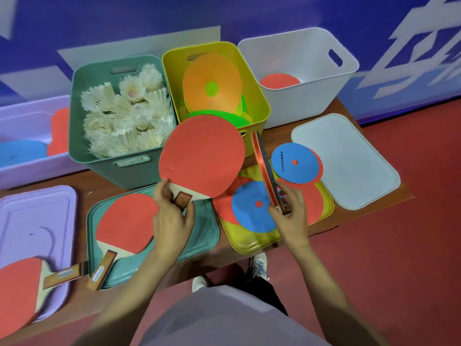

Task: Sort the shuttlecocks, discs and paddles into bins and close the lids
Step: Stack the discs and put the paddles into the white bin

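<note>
Two red paddles in the air above a crowded sorting table (94,182)

The white bin (306,96) at upper right, with something red already inside, looks like the paddles' destination. The left hand (172,216) grasps one paddle (202,153) by its handle at centre frame, face up. The right hand (290,208) grasps a second paddle (264,168), edge-on, just right of it. Moving both together could knock a blade against the yellow bin (249,143). It could also sweep the loose discs (252,208) off the yellow lid (239,240), which lies at the table's front edge. The brown wooden table stands on a red floor (399,270) against a blue wall (249,11).
</note>
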